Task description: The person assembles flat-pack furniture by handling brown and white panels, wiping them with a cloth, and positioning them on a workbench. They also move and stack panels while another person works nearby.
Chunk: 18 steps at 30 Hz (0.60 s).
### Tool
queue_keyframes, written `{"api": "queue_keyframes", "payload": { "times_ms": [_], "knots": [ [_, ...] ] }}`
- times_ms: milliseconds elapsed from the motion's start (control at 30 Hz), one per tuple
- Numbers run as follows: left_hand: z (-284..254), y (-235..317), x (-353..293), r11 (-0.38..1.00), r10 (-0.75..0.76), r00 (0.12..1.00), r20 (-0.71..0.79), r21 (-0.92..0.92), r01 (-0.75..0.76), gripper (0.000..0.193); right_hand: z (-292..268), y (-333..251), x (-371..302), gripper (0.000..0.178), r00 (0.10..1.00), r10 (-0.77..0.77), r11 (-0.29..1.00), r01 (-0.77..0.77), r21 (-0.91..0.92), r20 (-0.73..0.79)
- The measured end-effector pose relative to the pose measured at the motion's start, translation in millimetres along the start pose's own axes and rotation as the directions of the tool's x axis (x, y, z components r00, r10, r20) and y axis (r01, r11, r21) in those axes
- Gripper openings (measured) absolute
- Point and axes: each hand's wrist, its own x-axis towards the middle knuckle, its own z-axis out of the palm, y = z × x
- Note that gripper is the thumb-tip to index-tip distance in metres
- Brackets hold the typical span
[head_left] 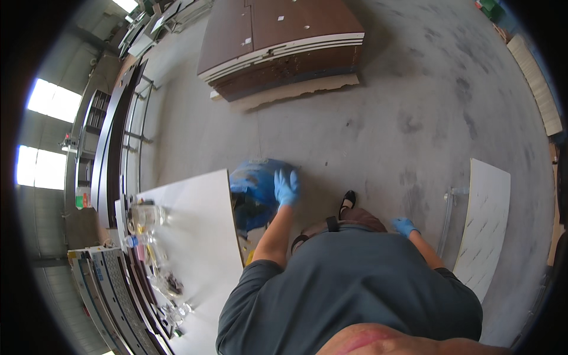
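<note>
My left hand [286, 188], in a light blue glove, is stretched out ahead of me with its fingers spread and nothing held. Just beside it is a blue plastic bag [254, 177] with a dark opening; whether the hand touches the bag I cannot tell. The white tabletop [204, 231] lies to the left of that arm. Low at my right side hangs my right hand [404, 226], also blue-gloved, its fingers loosely bent and apart, with nothing visible in them.
Clear bottles and jars [151, 216] line the tabletop's far left edge. A stack of brown panels [281, 35] stands on the floor ahead. To my right leans a white panel [482, 219] beside a metal frame [448, 219]. Dark boards [112, 142] rest on a rack at left.
</note>
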Motion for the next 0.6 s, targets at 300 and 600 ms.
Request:
{"api": "queue_keyframes", "payload": {
  "times_ms": [300,600],
  "knots": [
    [42,-55,11,0.566,-0.793,0.459,0.4,0.207,0.798,0.089,-157,-26,189,0.041,0.991,0.085,0.996,-0.086,0.002,-0.105],
    [132,113,333,0.72,-0.605,0.684,0.407,-0.087,0.688,0.085,-282,-196,279,0.043,0.999,-0.036,0.963,0.042,0.266,-0.026]
  ]
}}
